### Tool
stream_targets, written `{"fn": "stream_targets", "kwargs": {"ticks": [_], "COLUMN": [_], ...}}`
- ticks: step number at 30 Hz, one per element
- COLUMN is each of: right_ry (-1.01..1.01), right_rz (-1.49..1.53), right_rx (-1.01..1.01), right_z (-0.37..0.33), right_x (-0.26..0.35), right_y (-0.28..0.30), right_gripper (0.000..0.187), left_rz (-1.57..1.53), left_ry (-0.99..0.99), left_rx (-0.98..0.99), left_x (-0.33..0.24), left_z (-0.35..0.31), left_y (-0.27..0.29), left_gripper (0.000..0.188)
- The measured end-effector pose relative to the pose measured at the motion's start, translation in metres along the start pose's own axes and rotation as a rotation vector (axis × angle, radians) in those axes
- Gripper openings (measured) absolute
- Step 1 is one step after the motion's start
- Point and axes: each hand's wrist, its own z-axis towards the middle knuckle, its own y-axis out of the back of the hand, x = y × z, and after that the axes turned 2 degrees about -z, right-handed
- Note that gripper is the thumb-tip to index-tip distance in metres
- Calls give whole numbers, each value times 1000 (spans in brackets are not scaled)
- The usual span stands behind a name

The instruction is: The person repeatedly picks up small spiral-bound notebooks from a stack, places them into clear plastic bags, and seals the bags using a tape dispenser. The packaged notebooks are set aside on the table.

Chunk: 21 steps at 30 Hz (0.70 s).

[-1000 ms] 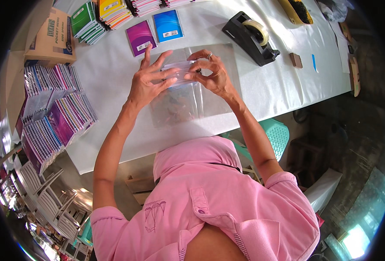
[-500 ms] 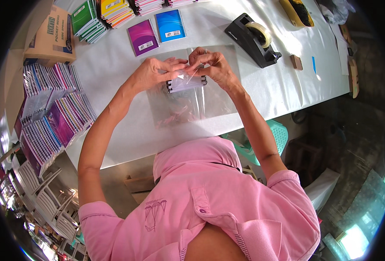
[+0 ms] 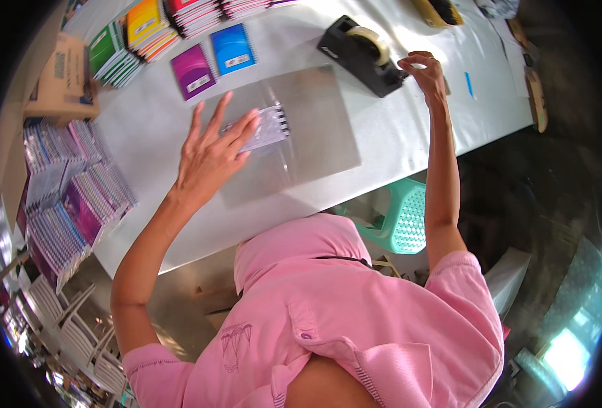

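In the head view, a small, clear-wrapped pad with a pale cover and black ring binding (image 3: 268, 129) is seen lying on a translucent grey rectangular plastic sheet (image 3: 323, 139), which is spread over a table covered in shiny white material (image 3: 393, 139). The pad is partly covered by the left hand (image 3: 209, 151), whose fingers are spread wide over its left end; nothing is seen gripped by it. The right hand (image 3: 425, 73) is held at the front end of a black desktop tape dispenser (image 3: 338, 51), fitted with a pale yellowish roll of tape (image 3: 370, 44). A narrow pinch is formed by its thumb and forefinger, but whether the tips meet, or tape is caught between them, cannot be told. Beyond the sheet, a purple spiral notebook (image 3: 193, 71) and a blue spiral notebook (image 3: 233, 49) are laid side by side. Farther left, stacked green notebooks (image 3: 111, 58) are placed near a brown cardboard box (image 3: 62, 78), and rows of purple-covered spiral notebooks (image 3: 83, 197) are packed upright by the table's left edge.
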Motion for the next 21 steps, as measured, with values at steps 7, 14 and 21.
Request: {"fn": "stream_targets", "kwargs": {"ticks": [7,14,21], "right_ry": [-263,-90,115], "right_rz": [47,814,68], "right_rx": [587,611,214], "right_z": [41,7,-14], "right_x": [-49,-70,-115], "right_y": [15,-4,2], "right_gripper": [61,24,15], "left_rz": [59,91,56], "left_ry": [51,78,78], "left_rx": [-1,29,28], "left_x": [-8,-10,-13], "left_z": [-2,-5,-3], "left_y": [-2,-2,2], "left_gripper": [69,72,70]}}
